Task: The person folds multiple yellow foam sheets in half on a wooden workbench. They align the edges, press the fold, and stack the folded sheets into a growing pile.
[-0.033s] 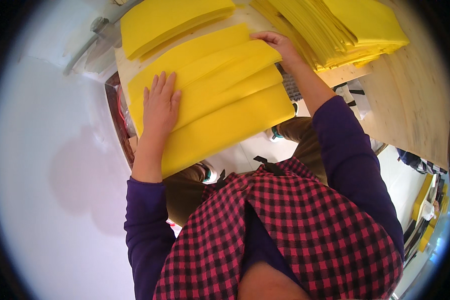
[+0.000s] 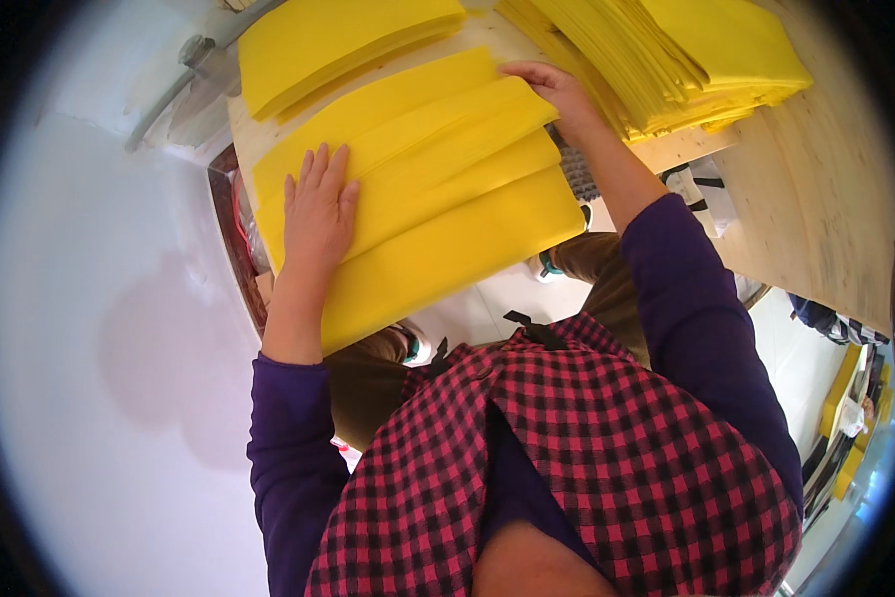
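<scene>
Folded yellow sheets (image 2: 447, 249), which look like fabric, lie in overlapping layers in front of me, their near edge hanging over the table edge. My left hand (image 2: 320, 214) rests flat on the left part of the layers, fingers stretched out and holding nothing. At the far right corner, my right hand (image 2: 559, 95) has its thumb and fingers closed on the edge of the upper yellow sheet. The fingertips there are partly hidden by the sheet.
Beyond the layers lies a neat yellow stack (image 2: 348, 45). A thicker pile of folded yellow sheets (image 2: 666, 70) sits at the far right on the wooden table (image 2: 815, 189). A white wall (image 2: 99, 328) stands close on my left. Bags and other items show under the table.
</scene>
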The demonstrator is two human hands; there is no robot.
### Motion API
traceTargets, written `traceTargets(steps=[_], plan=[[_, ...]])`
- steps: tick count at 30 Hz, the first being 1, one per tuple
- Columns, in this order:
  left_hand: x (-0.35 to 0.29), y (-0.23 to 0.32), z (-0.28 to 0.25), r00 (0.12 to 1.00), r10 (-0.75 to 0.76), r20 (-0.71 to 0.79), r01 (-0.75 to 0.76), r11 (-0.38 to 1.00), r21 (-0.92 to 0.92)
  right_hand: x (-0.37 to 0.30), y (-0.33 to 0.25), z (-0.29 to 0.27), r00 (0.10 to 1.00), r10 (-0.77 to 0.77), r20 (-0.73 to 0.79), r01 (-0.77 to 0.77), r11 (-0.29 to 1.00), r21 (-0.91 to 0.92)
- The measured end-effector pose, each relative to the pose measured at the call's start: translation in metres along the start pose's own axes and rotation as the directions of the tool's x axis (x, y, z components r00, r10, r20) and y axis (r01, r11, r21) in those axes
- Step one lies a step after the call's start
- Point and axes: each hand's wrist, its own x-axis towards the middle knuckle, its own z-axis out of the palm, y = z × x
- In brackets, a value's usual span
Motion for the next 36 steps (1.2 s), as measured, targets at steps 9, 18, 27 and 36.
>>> traceTargets(steps=[9, 18, 27, 36], plan=[[0.0, 0.002, -0.002, 1.0, -0.008, 0.004, 0.008, 1.0, -0.007, -0.032, -0.02, 0.016, 0.992, 0.104, -0.067, -0.087, 0.971, 0.223], [0.004, 0.003, -0.005, 1.0, -0.003, 0.009, 0.003, 1.0, -0.001, -0.062, -0.053, 0.035, 0.995, 0.097, -0.006, -0.096, 0.968, -0.23], [0.006, 0.002, -0.002, 0.999, -0.032, 0.027, 0.033, 0.999, -0.041, -0.072, -0.054, 0.045, 0.997, 0.076, -0.015, -0.077, 0.957, -0.281], [-0.001, -0.002, 0.009, 0.999, -0.011, -0.038, 0.01, 0.999, -0.042, -0.065, -0.045, 0.039, 0.999, -0.023, -0.031, 0.01, 0.93, -0.368]])
